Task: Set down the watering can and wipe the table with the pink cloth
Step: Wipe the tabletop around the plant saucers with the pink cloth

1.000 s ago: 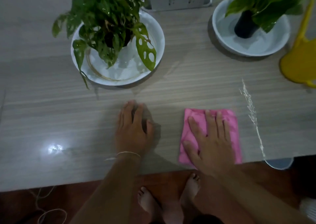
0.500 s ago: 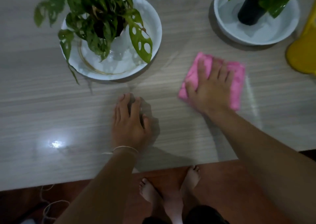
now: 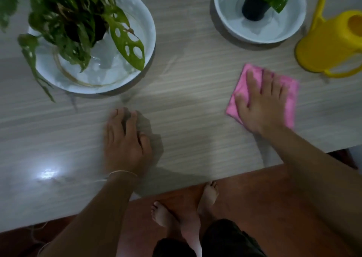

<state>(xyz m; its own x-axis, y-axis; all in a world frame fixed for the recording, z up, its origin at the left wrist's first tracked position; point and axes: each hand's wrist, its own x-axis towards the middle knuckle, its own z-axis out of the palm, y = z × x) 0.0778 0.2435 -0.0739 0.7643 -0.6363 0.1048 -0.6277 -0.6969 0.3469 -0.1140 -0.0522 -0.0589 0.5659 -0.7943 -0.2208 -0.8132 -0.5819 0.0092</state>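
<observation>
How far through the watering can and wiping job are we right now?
Done: the yellow watering can stands on the table, with no hand on it. In hand: the right hand presses flat on the pink cloth, mid-wipe; the left hand rests on the table. Left: the rest of the tabletop, as far as I can judge.

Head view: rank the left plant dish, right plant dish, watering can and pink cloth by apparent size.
1. Left plant dish
2. Right plant dish
3. Watering can, cut off by the frame edge, so unsure against the right dish
4. Pink cloth
</observation>
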